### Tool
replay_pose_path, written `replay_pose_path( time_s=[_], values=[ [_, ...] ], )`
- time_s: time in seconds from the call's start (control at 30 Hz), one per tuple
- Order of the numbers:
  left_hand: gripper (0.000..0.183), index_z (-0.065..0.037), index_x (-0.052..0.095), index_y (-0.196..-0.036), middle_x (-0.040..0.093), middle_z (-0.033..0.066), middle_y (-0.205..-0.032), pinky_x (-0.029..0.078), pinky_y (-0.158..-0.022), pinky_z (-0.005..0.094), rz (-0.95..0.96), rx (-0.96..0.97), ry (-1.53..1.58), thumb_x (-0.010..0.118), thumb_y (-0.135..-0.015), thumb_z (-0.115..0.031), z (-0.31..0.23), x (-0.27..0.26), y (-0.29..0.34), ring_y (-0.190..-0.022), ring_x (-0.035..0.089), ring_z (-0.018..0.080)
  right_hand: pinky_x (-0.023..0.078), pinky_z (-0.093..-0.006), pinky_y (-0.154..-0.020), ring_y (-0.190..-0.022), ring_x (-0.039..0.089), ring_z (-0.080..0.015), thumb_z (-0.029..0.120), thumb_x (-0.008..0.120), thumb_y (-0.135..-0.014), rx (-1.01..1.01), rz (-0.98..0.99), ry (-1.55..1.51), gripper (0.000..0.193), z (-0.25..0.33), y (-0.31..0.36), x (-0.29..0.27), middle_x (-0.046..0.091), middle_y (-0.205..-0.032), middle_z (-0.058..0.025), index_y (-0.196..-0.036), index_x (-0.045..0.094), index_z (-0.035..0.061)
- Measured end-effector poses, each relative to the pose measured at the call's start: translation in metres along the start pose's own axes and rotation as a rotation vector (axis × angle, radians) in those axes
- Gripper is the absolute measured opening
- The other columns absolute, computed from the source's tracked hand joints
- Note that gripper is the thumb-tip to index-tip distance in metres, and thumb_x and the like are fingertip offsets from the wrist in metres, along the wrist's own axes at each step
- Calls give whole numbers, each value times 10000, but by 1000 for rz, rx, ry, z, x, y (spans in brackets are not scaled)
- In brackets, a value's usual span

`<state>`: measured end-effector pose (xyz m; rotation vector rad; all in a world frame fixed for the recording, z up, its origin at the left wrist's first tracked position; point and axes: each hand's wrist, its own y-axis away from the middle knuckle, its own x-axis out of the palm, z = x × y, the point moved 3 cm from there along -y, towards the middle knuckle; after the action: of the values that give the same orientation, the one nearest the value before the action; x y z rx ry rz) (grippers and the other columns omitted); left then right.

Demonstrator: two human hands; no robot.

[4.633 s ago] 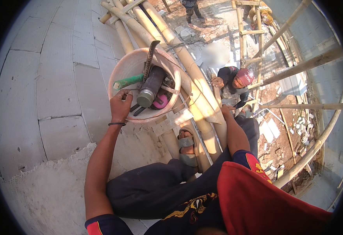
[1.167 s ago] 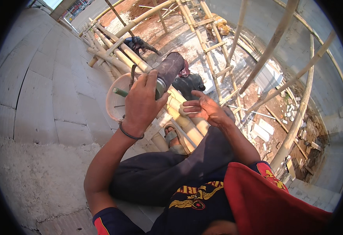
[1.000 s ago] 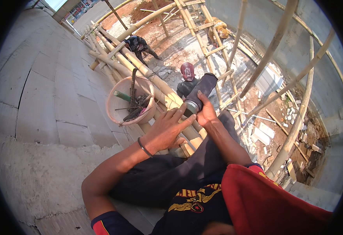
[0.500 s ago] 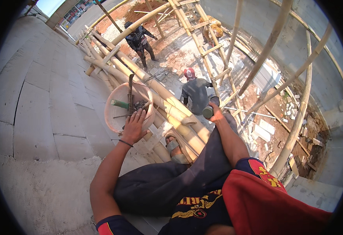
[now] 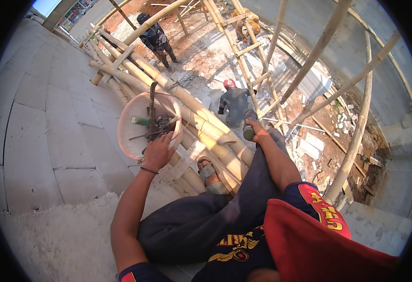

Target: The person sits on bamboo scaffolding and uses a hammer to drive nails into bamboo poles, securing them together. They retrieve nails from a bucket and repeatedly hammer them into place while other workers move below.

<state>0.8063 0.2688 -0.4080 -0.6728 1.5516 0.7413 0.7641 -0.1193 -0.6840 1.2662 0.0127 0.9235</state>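
Observation:
A pale pink bucket (image 5: 127,117) stands beside the bamboo poles at my left. In it are a rusty flat metal bar (image 5: 152,105), a green handle-like cylinder (image 5: 140,121) and a heap of small metal pieces (image 5: 165,123). My left hand (image 5: 156,152) lies over the bucket's near rim, thumb apart, its fingers reaching inside among the pieces; the fingertips are partly hidden. My right hand (image 5: 262,135) is wrapped round a dark green cylindrical thing (image 5: 248,132) beside my raised knee; its dark far end (image 5: 250,115) points away, and its kind is unclear.
A grey block wall (image 5: 51,136) runs along my left. My sandalled foot (image 5: 208,174) rests on bamboo scaffolding (image 5: 215,141). Below are a bamboo ladder (image 5: 248,49), scattered white blocks (image 5: 310,144) and several co-workers, one in a red cap (image 5: 229,84). Slanting poles (image 5: 316,51) stand at right.
The view has shifted slightly, moving the ground and co-workers left in it. My left hand sits a little nearer the bucket's rim, its fingers less spread. My right hand keeps its grip.

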Motion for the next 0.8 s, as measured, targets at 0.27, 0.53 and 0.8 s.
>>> replay_pose_path(
  time_s=[0.27, 0.53, 0.8],
  values=[
    [560, -100, 486, -1326, 659, 175, -1093, 539, -733, 451, -24, -18, 48, 672, -826, -271, -3, -2, -1, -868, 664, 354, 536, -426, -576, -731, 632, -233, 236, 788, -772, -29, -143, 226, 784, -10, -6, -7, 605, -1033, -140, -1368, 350, -25],
    [561, -93, 484, -1334, 664, 178, -1073, 543, -719, 450, -28, -40, 20, 660, -829, -264, -2, -1, 0, -837, 666, 369, 536, -412, -551, -812, 629, -223, 188, 771, -761, -174, -89, 308, 912, -8, 3, 5, 559, -1137, -170, -1454, 206, 5],
    [569, -66, 478, -1340, 648, 173, -1122, 537, -756, 440, -25, -27, 54, 640, -825, -247, -2, 2, 0, -920, 657, 352, 549, -412, -555, -768, 640, -240, 203, 773, -759, 44, 9, 199, 778, -12, -18, -1, 583, -1066, -164, -1372, 348, -19]
  ],
)
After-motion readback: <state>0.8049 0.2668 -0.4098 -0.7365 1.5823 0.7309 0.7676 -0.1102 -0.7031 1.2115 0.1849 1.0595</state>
